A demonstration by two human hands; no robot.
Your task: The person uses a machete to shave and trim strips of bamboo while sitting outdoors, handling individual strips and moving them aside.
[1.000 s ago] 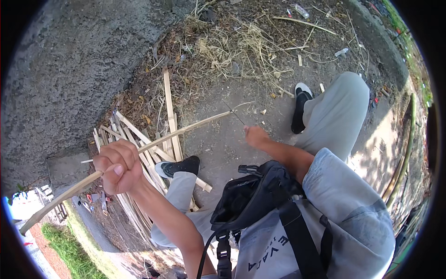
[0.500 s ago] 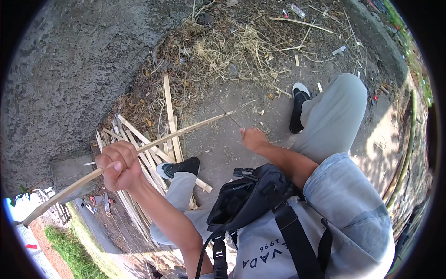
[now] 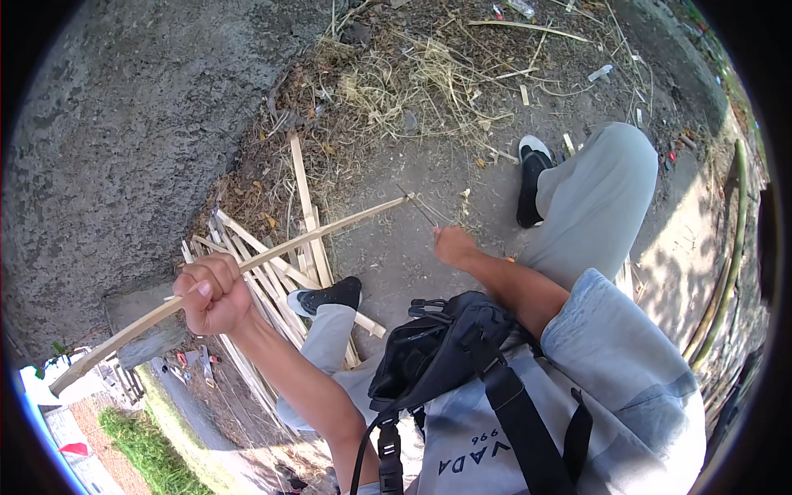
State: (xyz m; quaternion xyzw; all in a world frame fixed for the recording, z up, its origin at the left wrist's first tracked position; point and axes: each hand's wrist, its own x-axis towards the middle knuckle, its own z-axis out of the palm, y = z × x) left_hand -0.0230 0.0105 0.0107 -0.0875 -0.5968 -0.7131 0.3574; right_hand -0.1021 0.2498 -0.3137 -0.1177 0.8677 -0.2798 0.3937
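My left grip (image 3: 216, 293) clamps the long strip (image 3: 330, 229) above the strip pile (image 3: 289, 266); right of that pile, my right grip (image 3: 455, 246) is clamped on a thin blade (image 3: 425, 212) near the strip's tip. Light, shallow strokes should serve best.

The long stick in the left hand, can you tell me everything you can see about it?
The long stick is slim and pale tan, looks like wood or bamboo, and turns greyer toward its lower left end. It slants up to the right and looks slightly bent, though the lens curves things. The left hand closes around it in a fist. Its other end is by a thin dark blade in the right hand; whether they touch is hard to tell.
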